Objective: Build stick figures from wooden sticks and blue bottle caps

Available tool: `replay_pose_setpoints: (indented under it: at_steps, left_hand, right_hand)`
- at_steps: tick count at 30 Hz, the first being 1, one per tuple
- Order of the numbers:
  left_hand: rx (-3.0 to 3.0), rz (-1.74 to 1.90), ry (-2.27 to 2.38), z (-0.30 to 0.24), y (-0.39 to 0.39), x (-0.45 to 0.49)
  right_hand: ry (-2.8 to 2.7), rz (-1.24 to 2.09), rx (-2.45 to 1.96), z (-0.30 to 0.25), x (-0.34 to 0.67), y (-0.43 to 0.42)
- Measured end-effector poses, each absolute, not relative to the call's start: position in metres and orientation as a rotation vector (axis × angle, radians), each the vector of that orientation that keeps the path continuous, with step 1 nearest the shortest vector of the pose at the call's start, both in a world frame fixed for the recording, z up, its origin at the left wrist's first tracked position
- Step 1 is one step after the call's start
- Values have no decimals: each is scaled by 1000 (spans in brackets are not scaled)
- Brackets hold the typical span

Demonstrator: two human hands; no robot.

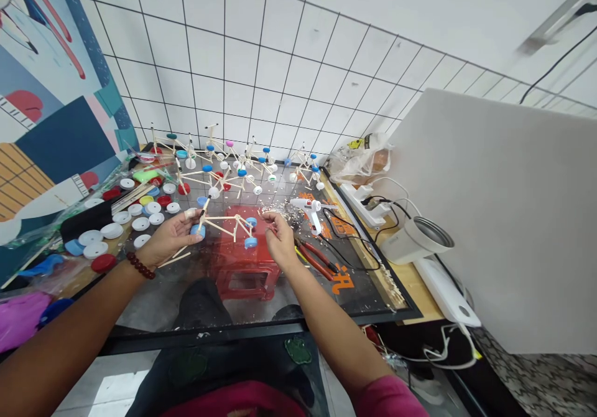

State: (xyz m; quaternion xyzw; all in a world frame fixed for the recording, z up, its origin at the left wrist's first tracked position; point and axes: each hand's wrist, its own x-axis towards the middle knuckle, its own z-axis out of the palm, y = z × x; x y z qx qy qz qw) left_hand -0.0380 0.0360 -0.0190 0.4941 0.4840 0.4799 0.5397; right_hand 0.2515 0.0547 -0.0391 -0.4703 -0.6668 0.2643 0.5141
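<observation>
My left hand (170, 238), with a taped fingertip, grips a small tricycle model (220, 219) by its front end, near the front blue bottle-cap wheel (198, 231). Its frame is made of thin wooden sticks, and two blue caps form the rear wheels (250, 242). Just right of those wheels is my right hand (280, 241), apart from the model, its fingers loosely bent and spread with nothing visible in them. Loose sticks (176, 259) lie under my left wrist. Beyond my right hand rest a white glue gun (308, 207) and red-handled pliers (318, 261).
Several similar stick tricycles (242, 173) stand along the tiled wall. Loose bottle caps (112, 230) cover the left side. Wood scraps (275, 209) litter the glass tabletop. At right are a power strip (364, 205), cables and a white cylindrical container (405, 243). A red stool (245, 274) shows through the glass.
</observation>
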Motion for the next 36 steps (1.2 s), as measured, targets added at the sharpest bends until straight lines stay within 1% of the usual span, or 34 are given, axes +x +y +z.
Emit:
replay_pose_setpoints:
  at_steps: [36]
  left_hand:
    - [1206,1102,1169,-15,34,-38]
  right_hand:
    - [-1694,595,-1123,-37,250,52]
